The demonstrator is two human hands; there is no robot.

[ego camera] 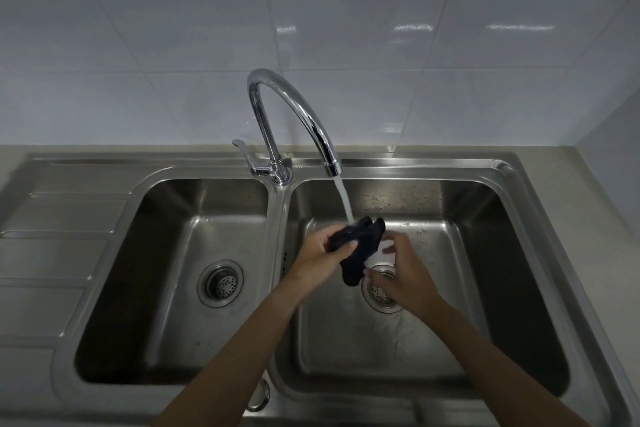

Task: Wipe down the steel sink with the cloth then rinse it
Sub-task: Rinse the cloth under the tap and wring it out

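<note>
**A:** Cloth [360,246]: where is it?

**B:** In the left grip [320,253]. It is a dark, wet bunch. Fingers and thumb curl round its upper part, and the lower end hangs down just right of that grip.

**A:** And the right grip [407,276]?

**B:** Just beside it, on the cloth's other side. The thumb tip reaches the hanging end, but the fingers above are blurred. I cannot tell whether this grip holds the cloth or only touches it.

**A:** Is water running?

**B:** Yes. A stream [343,199] falls onto the top of the cloth, just beyond the left grip's fingers. It comes from the spout of a curved chrome tap [294,104] that rises beyond both grips. The tap's lever [242,147] sticks out to the left of its base.

**A:** What lies below?

**B:** Both grips are over the right basin [491,253] of the sink [433,165]. That basin's drain [378,293] sits under the right grip, partly hidden by it. Droplets speckle the back wall beyond the grips.

**A:** And further out?

**B:** The left basin [166,253], with its own strainer [220,282], is well to the left of the left grip. Past that comes the ribbed drainboard [52,236]. A pale surface [571,156] frames the sink, and white tiles [173,28] stand behind the tap.
</note>
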